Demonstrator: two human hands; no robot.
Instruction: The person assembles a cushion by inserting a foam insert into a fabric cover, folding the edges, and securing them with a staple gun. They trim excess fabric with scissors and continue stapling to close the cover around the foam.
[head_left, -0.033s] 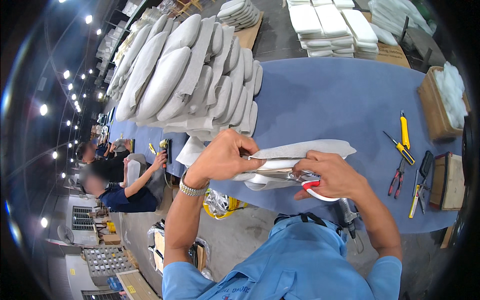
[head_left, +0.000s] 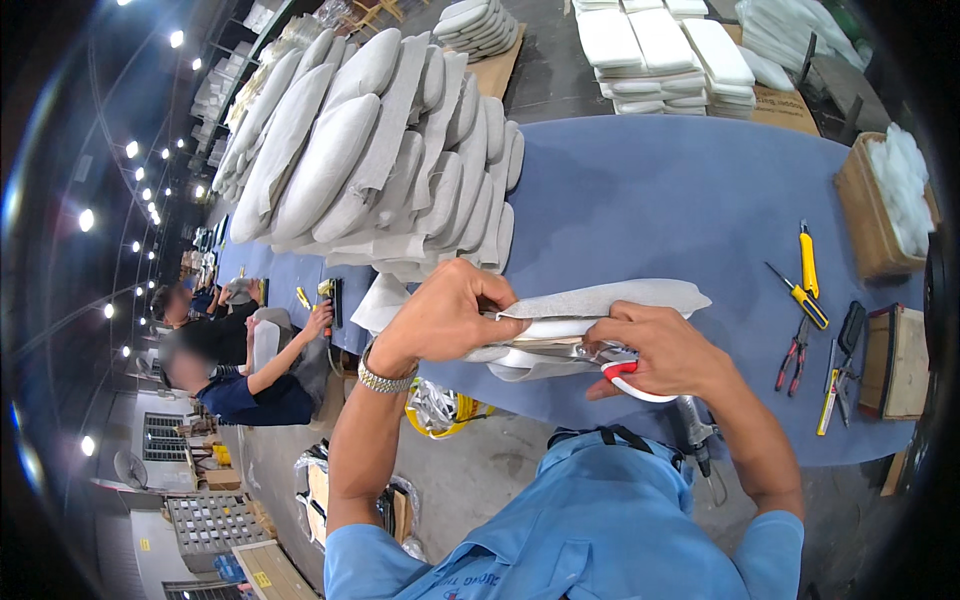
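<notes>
- The left hand, a metal-band watch at its wrist, pinches the near end of a grey-fabric pad (its cloth parts to show a white filling).
- The right hand grips scissors with red and white handles, their blades in against the pad's open side.
- Under both lies a blue-covered table; a tall pile of grey pads stands on its left part.
- To the right are a yellow cutter, a yellow-handled screwdriver, red-handled pliers and a cardboard box of white fluff.
- Beyond the far edge sit stacked white pads.
- At far left, a co-worker in a dark top has one hand at a handheld tool.
</notes>
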